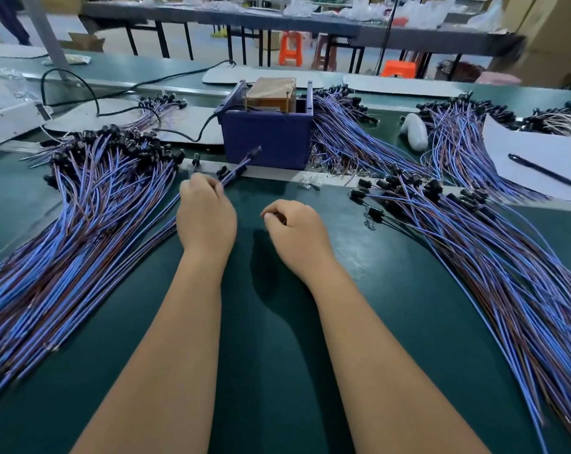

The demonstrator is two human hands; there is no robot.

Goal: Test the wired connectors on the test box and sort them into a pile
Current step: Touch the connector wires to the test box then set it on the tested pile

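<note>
The left hand [206,221] pinched a few wired connectors [235,168] pointing at the blue test box [267,139]. The right hand [295,232] hung loosely curled, holding nothing. Loose leads might snag the left pile [91,204] and mix the sorted ones.

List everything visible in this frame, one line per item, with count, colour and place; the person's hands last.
left wire pile: many, blue and brown with black connectors, table left
right wire pile: many, same colours, table right
far wire bundles: several, behind and beside the box
test box: one, dark blue, centre back
held wires: a few, blue, pointing toward the box
paper sheet: one, white, right back
pen: one, black, on the paper
table: green surface
left hand: pinches the held wires
right hand: loosely curled, holds nothing visible
</note>
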